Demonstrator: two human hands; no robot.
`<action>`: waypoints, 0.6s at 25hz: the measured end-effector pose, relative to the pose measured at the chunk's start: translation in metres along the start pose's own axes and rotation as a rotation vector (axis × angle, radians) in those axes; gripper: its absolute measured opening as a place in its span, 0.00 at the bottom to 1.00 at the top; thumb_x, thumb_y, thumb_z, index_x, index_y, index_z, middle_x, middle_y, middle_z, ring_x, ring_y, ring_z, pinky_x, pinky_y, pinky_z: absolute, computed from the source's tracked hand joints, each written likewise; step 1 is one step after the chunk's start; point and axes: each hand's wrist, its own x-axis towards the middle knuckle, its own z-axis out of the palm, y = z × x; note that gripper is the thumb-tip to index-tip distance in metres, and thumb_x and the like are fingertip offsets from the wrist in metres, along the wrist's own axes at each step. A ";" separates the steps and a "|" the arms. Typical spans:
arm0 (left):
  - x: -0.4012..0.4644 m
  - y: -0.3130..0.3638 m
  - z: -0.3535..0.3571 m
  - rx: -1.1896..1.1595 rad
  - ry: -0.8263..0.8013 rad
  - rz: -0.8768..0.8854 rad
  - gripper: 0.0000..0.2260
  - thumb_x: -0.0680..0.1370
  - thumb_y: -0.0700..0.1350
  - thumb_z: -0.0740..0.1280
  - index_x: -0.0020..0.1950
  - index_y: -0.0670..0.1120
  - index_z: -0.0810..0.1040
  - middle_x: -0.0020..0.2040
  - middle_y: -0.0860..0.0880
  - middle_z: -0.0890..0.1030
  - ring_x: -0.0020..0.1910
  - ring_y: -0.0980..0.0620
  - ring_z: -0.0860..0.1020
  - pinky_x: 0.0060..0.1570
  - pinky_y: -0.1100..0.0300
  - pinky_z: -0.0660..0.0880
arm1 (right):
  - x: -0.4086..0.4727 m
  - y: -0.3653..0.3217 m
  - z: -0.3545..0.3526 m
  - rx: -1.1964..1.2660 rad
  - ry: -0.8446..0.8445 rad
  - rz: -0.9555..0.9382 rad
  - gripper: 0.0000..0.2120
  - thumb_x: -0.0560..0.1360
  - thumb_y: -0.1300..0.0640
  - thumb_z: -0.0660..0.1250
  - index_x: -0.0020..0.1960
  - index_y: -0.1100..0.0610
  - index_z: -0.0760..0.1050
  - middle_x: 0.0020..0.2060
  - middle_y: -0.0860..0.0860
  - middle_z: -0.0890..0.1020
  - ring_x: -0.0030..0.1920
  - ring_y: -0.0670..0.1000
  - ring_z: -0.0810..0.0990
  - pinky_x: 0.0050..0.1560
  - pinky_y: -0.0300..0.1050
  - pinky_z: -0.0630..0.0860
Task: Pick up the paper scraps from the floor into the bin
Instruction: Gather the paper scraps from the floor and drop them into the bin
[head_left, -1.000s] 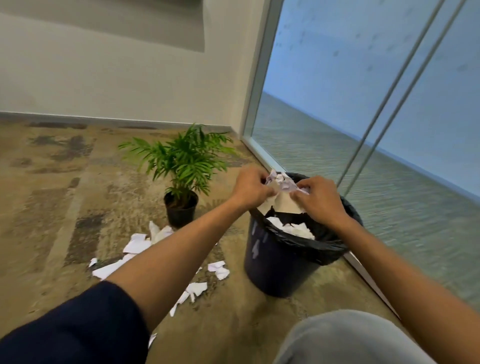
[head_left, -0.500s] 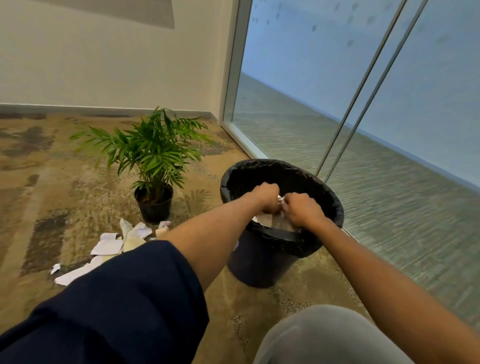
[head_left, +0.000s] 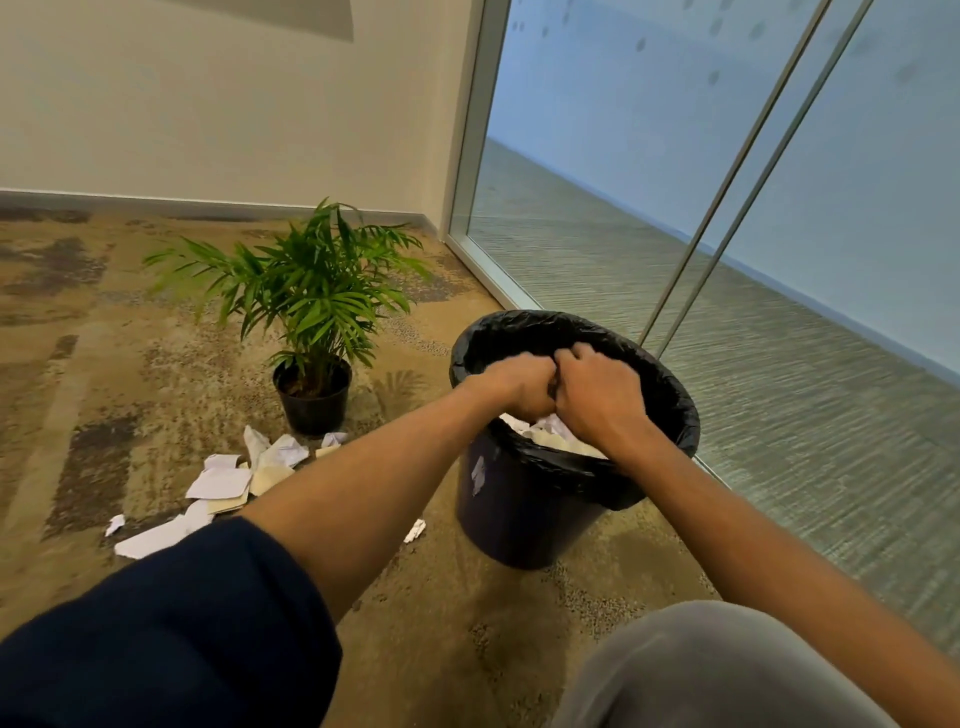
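Together, left hand (head_left: 522, 387) and right hand (head_left: 597, 400) clutch paper scraps (head_left: 550, 431) inside the bin (head_left: 524, 499).

A dark navy sleeve (head_left: 171, 639) covers the left upper arm at the lower left of the frame, its hem ending above the elbow, the cloth plain and smooth with soft folds. Both forearms are bare below it, with no watch or rings showing. At the lower right, a knee in plain grey trousers (head_left: 711, 670) fills the corner.
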 end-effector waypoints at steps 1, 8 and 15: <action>-0.007 -0.008 -0.004 -0.041 0.104 0.018 0.06 0.73 0.45 0.64 0.38 0.45 0.73 0.38 0.46 0.78 0.42 0.42 0.78 0.40 0.51 0.76 | 0.000 -0.008 -0.010 -0.004 0.090 -0.025 0.11 0.77 0.54 0.60 0.56 0.56 0.75 0.51 0.54 0.79 0.47 0.58 0.80 0.38 0.48 0.67; -0.088 -0.067 0.006 -0.210 0.604 0.036 0.13 0.73 0.47 0.62 0.52 0.44 0.80 0.54 0.47 0.78 0.54 0.49 0.75 0.52 0.52 0.75 | -0.018 -0.079 -0.037 0.217 0.360 -0.241 0.11 0.76 0.51 0.61 0.53 0.53 0.79 0.43 0.49 0.82 0.40 0.51 0.80 0.33 0.46 0.75; -0.190 -0.156 0.062 -0.226 0.643 -0.275 0.11 0.76 0.50 0.67 0.56 0.47 0.80 0.53 0.50 0.81 0.51 0.51 0.77 0.50 0.53 0.76 | -0.032 -0.168 0.000 0.359 0.257 -0.505 0.11 0.76 0.51 0.64 0.49 0.56 0.81 0.41 0.51 0.82 0.38 0.52 0.80 0.33 0.45 0.76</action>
